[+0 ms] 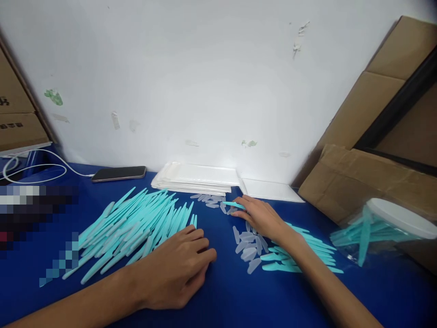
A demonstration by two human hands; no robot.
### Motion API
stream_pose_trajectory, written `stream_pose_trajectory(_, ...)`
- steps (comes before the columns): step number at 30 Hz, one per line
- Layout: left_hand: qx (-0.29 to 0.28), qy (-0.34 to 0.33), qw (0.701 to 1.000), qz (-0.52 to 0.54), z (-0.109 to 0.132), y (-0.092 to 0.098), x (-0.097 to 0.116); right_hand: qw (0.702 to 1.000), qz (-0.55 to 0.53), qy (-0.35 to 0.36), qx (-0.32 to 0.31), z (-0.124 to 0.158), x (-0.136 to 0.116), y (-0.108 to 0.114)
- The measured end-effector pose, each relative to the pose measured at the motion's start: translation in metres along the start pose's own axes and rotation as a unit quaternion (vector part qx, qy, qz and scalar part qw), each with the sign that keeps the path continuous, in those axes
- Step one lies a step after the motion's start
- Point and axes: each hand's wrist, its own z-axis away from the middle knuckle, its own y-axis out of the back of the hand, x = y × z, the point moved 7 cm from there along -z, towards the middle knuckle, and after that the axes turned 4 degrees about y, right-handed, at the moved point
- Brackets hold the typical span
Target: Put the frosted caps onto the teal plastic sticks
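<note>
In my right hand (261, 216), a slim turquoise eyebrow razor (235, 205) is pinched between thumb and fingers, pointing left above some frosted caps (211, 199). My left hand (180, 269) rests with curled fingers at the right edge of a big heap of turquoise razors (136, 228); whether anything sits inside its fingers is hidden. Several loose frosted caps (249, 253) lie between the hands. Under and beside my right forearm, more turquoise razors (282, 268) are laid roughly side by side, partly covered by the arm.
A clear tub with a white lid (403, 217) lies tilted at the right, turquoise razors inside. Stacked white packets (198, 175) lie along the wall. A phone (119, 173) with a white cable is at back left. Cardboard boxes (372, 182) stand at the right.
</note>
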Motion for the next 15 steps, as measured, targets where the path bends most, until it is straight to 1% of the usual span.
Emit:
stream_pose_trajectory(5,0.003,0.005,1.0,0.02,0.0,0.001,0.0,1.0,-0.015,-0.004,0.0,-0.001,0.0,0.001)
stream_pose_trajectory(9,0.026,0.008,0.999,0.032,0.0,0.003,-0.001,1.0,-0.002,-0.004,-0.006,-0.001,0.0,0.002)
stream_pose_trajectory(11,0.057,0.011,0.998,0.035,0.0,0.006,-0.003,1.0,0.015,0.005,0.002,0.0,-0.002,0.006)
stream_pose_trajectory(15,0.176,0.029,0.984,0.025,0.001,0.019,-0.011,0.998,0.023,0.03,0.05,0.002,-0.017,0.021)
